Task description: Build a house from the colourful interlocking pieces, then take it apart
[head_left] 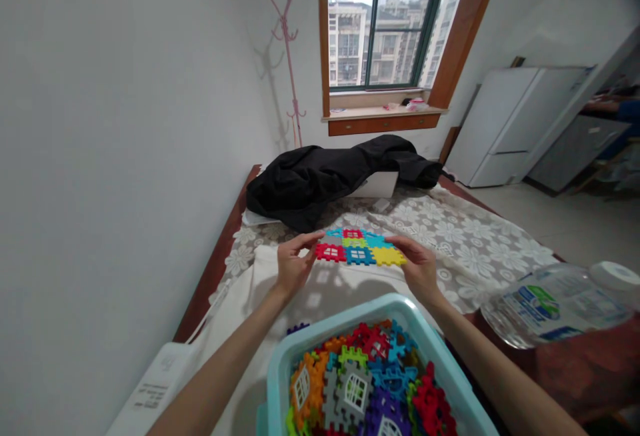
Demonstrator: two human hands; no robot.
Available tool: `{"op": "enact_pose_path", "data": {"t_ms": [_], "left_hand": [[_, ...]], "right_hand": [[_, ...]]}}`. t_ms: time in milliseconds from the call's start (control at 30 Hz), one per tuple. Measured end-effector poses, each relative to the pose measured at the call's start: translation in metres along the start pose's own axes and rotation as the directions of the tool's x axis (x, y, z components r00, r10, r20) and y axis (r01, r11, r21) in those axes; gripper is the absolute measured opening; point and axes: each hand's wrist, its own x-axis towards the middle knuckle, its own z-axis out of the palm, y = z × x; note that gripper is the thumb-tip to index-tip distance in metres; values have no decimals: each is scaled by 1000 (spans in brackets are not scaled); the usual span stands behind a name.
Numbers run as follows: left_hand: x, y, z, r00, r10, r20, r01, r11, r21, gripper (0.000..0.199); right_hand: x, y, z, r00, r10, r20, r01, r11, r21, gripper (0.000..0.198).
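A flat panel of interlocking plastic building tiles (359, 255) is held up between my two hands, above the white cloth. Its tiles are red, blue, yellow, light blue, green and grey, and some have window grids. At the panel's left edge, my left hand (296, 264) pinches it between thumb and fingers. My right hand (416, 268) grips the right edge by the yellow and light blue tiles. Below and nearer to me stands a light blue plastic bin (400, 304) heaped with loose tiles (356, 383) in several colours.
Black cloth (310, 179) lies over a white box (377, 185) at the table's far end. A floral tablecloth (465, 236) covers the table. To the right is a large clear bottle (555, 303). A white printed box (160, 383) sits at the lower left.
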Motion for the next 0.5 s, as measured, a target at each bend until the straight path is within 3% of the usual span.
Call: {"op": "enact_pose_path", "data": {"t_ms": [133,267,333,433,500], "left_hand": [[15,56,-15,964,264,32,-266,948,175,6],[17,111,-18,977,163,141,-192,954,230,12],[14,130,-16,971,181,155,-217,939,267,20],[7,152,-16,964,200,175,-244,927,285,25],[3,165,-21,962,142,232,-207,937,283,28]], "right_hand": [[-4,-30,-10,988,-150,-26,148,987,-65,18],[-10,-44,-15,995,-73,-61,78,994,79,33],[-12,-47,-15,999,-13,-35,18,987,158,35],[-14,-50,-15,997,45,55,-59,957,285,36],[-16,-56,-19,982,59,177,-120,925,360,39]]}}
